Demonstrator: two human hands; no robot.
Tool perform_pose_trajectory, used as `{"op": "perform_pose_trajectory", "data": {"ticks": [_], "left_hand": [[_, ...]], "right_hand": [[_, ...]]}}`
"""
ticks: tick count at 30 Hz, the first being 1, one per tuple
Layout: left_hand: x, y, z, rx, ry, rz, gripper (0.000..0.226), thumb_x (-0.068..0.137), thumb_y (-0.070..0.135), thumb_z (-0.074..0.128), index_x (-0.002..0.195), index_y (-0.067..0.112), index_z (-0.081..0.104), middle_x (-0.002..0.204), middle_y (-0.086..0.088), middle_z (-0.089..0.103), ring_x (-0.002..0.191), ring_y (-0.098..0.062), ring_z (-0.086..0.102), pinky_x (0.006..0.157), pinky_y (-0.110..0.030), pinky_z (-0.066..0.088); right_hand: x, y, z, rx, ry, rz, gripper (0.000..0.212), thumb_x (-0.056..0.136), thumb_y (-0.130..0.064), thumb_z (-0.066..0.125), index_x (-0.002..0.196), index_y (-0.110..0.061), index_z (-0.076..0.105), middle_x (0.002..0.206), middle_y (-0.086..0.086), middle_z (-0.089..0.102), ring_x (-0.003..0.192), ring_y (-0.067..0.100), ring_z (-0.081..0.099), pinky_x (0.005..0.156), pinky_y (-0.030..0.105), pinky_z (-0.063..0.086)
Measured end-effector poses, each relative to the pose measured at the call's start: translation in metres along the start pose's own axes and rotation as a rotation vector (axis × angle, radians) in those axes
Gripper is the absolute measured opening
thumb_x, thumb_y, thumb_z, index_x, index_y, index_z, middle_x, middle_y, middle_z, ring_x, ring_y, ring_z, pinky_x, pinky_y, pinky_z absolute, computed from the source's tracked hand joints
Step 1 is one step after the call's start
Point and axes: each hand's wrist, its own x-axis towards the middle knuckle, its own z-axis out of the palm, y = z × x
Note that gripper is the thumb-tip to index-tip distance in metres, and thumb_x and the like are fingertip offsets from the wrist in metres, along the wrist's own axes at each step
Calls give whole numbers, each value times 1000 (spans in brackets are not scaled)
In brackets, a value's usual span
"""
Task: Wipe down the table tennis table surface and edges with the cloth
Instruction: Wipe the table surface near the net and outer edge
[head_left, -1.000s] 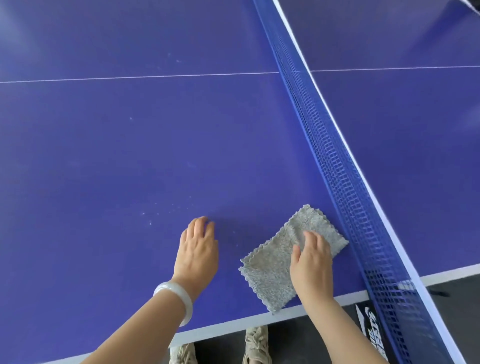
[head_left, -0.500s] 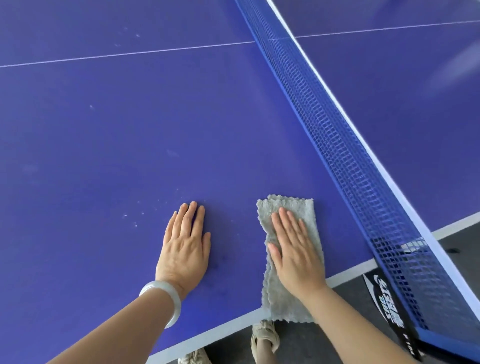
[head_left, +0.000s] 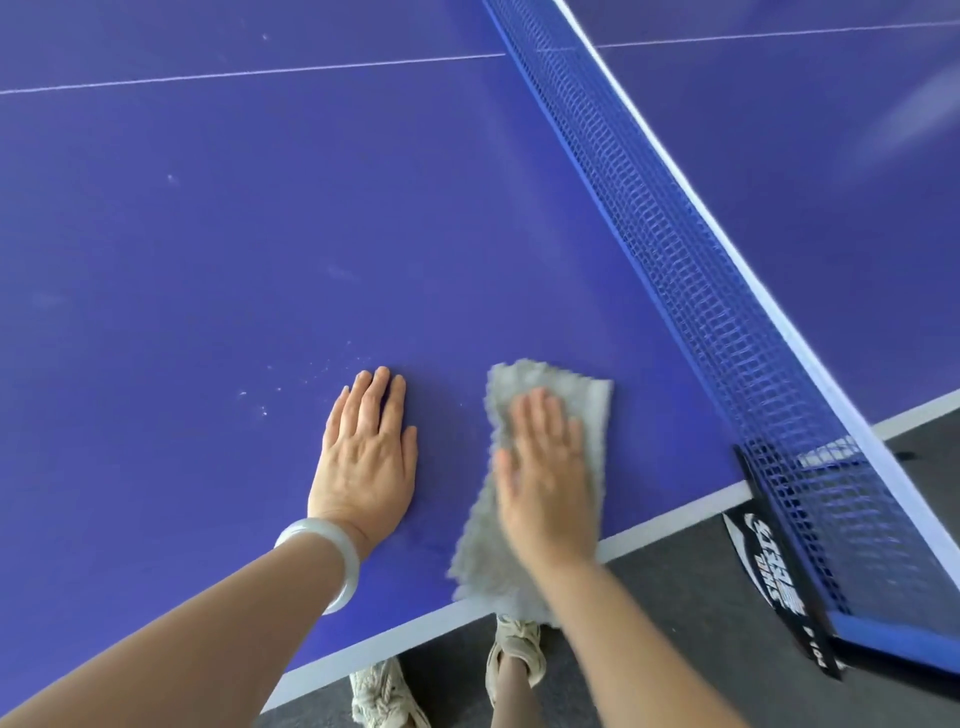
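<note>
The blue table tennis table (head_left: 260, 249) fills the view, with a white side edge line (head_left: 670, 525) near me. A grey cloth (head_left: 550, 395) lies flat on the surface close to that edge, its near end hanging over the edge. My right hand (head_left: 545, 478) presses flat on the cloth with straight fingers; it looks blurred. My left hand (head_left: 369, 457) rests flat on the bare table just left of the cloth, with a pale bangle on its wrist. Small white specks (head_left: 270, 395) dot the surface left of my left hand.
The blue net (head_left: 691, 260) with its white top band runs diagonally on the right, ending at a black clamp post (head_left: 779, 582) over the table edge. Dark grey floor (head_left: 649, 597) and my two shoes (head_left: 514, 649) show below the edge.
The cloth turned from diagonal to lengthwise, reaching over the near edge. My right hand flattened on it and has since slid slightly. My left hand stayed flat on the table.
</note>
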Motion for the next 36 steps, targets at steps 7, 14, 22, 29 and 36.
{"op": "perform_pose_trajectory", "data": {"ticks": [7, 14, 22, 29, 36], "left_hand": [[-2, -2, -2, -39, 34, 9, 56, 97, 19, 31, 152, 4, 32, 158, -13, 29, 148, -28, 22, 122, -33, 2], [-5, -5, -1, -74, -18, 14, 62, 97, 13, 30, 157, 9, 13, 165, -7, 9, 152, -23, 2, 123, -33, -5], [-6, -8, -3, -124, -29, 20, 65, 95, 8, 31, 157, 10, 11, 165, -5, 4, 153, -20, -2, 123, -32, -6], [-4, -5, -3, -75, -11, 8, 63, 96, 14, 30, 157, 9, 13, 165, -7, 9, 152, -23, 2, 122, -32, -10], [-4, -5, -4, -51, 9, 4, 58, 95, 15, 28, 152, 4, 31, 160, -12, 27, 150, -28, 20, 123, -36, 7]], "right_hand": [[26, 59, -13, -42, -36, -86, 55, 105, -29, 13, 158, -16, 4, 166, -1, 1, 152, 11, -6, 125, 38, 5], [7, -31, 8, 8, 23, 24, 58, 104, -28, 15, 158, -9, 6, 166, 8, 3, 153, 20, -2, 125, 43, 7], [39, 18, -1, -88, -28, -139, 56, 103, -27, 22, 157, -12, 17, 165, 5, 13, 153, 18, 10, 124, 42, 12], [31, -24, 8, -29, 15, 91, 61, 103, -33, 8, 157, -7, 2, 166, 9, 0, 153, 21, -3, 125, 42, 4], [30, 79, -15, -142, -32, -34, 63, 101, -41, 8, 158, -14, 7, 166, 3, 4, 153, 17, -1, 124, 43, 12]]}}
